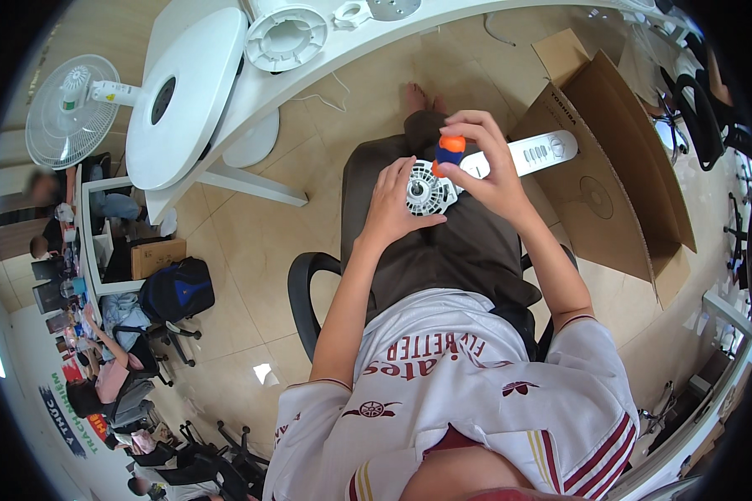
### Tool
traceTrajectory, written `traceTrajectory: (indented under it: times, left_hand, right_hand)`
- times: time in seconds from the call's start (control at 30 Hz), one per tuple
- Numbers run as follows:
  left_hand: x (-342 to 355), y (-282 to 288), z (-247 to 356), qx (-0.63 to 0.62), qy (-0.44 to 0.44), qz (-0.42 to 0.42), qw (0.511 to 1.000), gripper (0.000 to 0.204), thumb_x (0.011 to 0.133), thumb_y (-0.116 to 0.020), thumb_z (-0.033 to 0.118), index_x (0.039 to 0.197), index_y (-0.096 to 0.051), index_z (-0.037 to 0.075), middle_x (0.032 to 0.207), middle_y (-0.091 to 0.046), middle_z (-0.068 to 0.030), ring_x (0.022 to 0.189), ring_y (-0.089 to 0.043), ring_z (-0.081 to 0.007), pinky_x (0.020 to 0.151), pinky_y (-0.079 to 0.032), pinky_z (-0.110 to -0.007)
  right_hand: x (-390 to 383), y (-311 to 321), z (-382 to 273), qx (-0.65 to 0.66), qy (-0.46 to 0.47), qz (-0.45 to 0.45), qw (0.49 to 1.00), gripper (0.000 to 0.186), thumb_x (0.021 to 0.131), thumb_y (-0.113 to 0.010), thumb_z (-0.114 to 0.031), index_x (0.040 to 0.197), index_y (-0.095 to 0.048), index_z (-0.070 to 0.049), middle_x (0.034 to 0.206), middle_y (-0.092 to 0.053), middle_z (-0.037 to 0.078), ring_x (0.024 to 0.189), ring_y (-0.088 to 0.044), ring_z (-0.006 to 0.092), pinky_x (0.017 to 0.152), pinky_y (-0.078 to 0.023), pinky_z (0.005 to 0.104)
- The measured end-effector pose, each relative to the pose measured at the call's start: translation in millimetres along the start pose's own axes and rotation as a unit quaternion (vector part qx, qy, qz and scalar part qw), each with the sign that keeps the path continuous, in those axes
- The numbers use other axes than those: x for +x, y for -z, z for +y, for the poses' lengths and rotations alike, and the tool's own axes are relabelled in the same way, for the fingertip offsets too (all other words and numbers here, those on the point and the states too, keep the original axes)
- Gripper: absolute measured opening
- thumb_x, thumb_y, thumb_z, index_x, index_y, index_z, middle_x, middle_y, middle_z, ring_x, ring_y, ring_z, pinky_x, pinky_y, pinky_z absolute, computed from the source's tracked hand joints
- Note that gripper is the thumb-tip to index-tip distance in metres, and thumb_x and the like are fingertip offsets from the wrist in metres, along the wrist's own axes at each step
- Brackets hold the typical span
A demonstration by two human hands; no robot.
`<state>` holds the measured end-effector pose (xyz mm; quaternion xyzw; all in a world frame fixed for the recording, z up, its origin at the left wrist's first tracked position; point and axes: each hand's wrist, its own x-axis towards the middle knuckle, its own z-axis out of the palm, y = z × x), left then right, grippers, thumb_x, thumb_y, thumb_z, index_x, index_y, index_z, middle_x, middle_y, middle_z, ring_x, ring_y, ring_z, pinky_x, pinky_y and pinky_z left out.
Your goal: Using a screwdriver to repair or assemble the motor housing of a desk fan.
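Note:
On my lap lies a white fan motor head with a round vented grille and a metal shaft at its middle. My left hand grips its left rim, thumb along the near edge and fingers over the far side. Above its right side, my right hand pinches a screwdriver by its stubby orange and dark blue handle; its blade is hidden from view. A white control panel with a row of buttons stretches right from behind my right hand; the joint between it and the motor head is covered.
A white table curves across the far side, carrying a white fan base and a round white ring part. An opened cardboard box stands on the right. Left are a standing fan, a backpack and seated people.

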<state>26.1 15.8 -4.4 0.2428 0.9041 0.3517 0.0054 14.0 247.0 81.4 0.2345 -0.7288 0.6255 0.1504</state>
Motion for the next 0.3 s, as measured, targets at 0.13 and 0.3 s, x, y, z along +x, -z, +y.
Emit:
traceTrajectory:
  times: [0.13,0.3]
  left_hand:
    - [0.7,-0.5,-0.9,0.004,-0.012,0.008,1.000,0.119,0.061,-0.099,0.051,0.152,-0.046,-0.003,0.151,-0.051,-0.0202,0.138,-0.049,-0.0422,0.116,-0.042,-0.052]
    - [0.7,-1.5,-1.1,-0.006,-0.001,0.004,1.000,0.118,0.062,-0.098,0.052,0.153,-0.046,-0.002,0.152,-0.051,-0.0200,0.139,-0.049,-0.0421,0.118,-0.040,-0.052]
  right_hand:
    - [-3.6,-0.8,5.2,-0.017,-0.056,0.003,0.998,0.042,0.096,-0.070,-0.006,0.137,-0.063,-0.002,0.141,-0.065,0.016,0.128,-0.065,0.0289,0.109,-0.050,0.0378]
    - [-3.8,0.5,18.3,0.045,-0.022,-0.018,0.999,0.047,0.101,-0.069,-0.014,0.145,-0.059,-0.005,0.153,-0.059,0.017,0.141,-0.056,0.0304,0.120,-0.040,0.0432]
